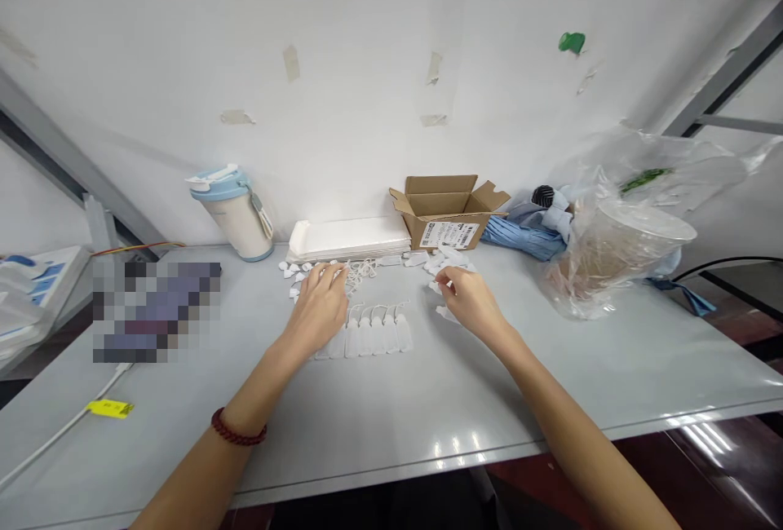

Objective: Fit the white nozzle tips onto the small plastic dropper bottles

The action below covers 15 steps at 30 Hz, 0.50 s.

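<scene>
My left hand (319, 308) is over a scatter of small white pieces (292, 273) and pale cord loops (365, 268). Its fingers are bent and slightly apart, and nothing shows in them. In front of it lies a row of flat translucent sleeves (373, 337), several of them side by side, with a cord at the top of each; my hand hides the row's left end. My right hand (470, 298) reaches into a loose heap of similar translucent pieces (451, 258). Its thumb and forefinger come together there; what they hold is hidden.
Behind the pieces lie a flat white stack (351, 238) and an open cardboard box (445, 224). A cream and blue tumbler (236, 216) stands at back left; a blurred-out object (156, 312) and cable (67, 426) lie left. A folded blue umbrella (526, 238) and plastic-wrapped tub (603, 257) are right.
</scene>
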Motion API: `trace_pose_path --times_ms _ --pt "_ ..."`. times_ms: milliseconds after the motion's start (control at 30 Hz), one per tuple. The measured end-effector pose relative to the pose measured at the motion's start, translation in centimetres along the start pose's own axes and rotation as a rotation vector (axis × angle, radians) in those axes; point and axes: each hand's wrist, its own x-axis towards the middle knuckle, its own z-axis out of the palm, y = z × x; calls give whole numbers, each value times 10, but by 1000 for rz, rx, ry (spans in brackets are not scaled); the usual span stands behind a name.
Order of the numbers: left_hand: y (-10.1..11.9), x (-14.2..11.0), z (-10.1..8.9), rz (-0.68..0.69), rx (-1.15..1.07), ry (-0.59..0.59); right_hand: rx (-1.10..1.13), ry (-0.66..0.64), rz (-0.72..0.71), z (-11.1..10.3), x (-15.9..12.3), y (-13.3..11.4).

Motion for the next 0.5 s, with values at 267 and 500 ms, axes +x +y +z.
trace_pose_path --times_ms 267,500 --pt "4 1 -7 -93 -75 75 28 -21 5 1 0 2" --pt "-3 1 1 -103 -147 46 -91 -49 31 -1 -1 1"
